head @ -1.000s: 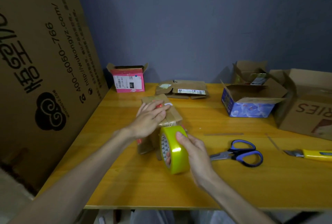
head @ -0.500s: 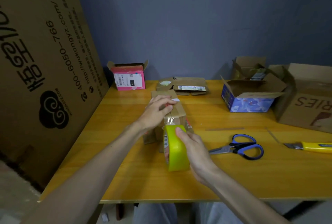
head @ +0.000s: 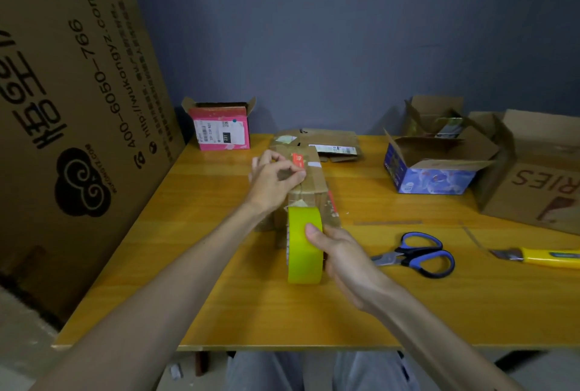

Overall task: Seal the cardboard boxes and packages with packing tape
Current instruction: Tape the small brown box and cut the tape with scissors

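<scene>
Leaning against the left side of the table (head: 219, 312) is a huge cardboard sheet (head: 78, 108) with black writing and a swirly cloud picture on it. The table is yellow wood, and a person sits at its near edge.

Far to the right sits a big brown box (head: 539, 183) with its flaps open. Just beside it is a blue box (head: 433, 180), open too, and one more open box (head: 433, 117) stands behind that. At the back left is a pink box (head: 222, 133) with a white label. Some flat cardboard (head: 329, 142) lies at the back in the middle.

In front of that flat cardboard, near the middle of the table, stands the small brown box (head: 314, 180). The left hand (head: 273, 180) holds it from above, fingers bent over the top and thumb pressed on the lid.

Right in front of this box is the yellow tape roll (head: 304, 246), standing on its edge. The right hand (head: 342, 252) grips it tight, thumb on the yellow face and fingers behind. I cannot tell if the roll touches the table.

To the right of that hand lie blue scissors (head: 420, 254), closed. Farther right lies a yellow knife (head: 546, 257) with its blade pointing at the scissors.
</scene>
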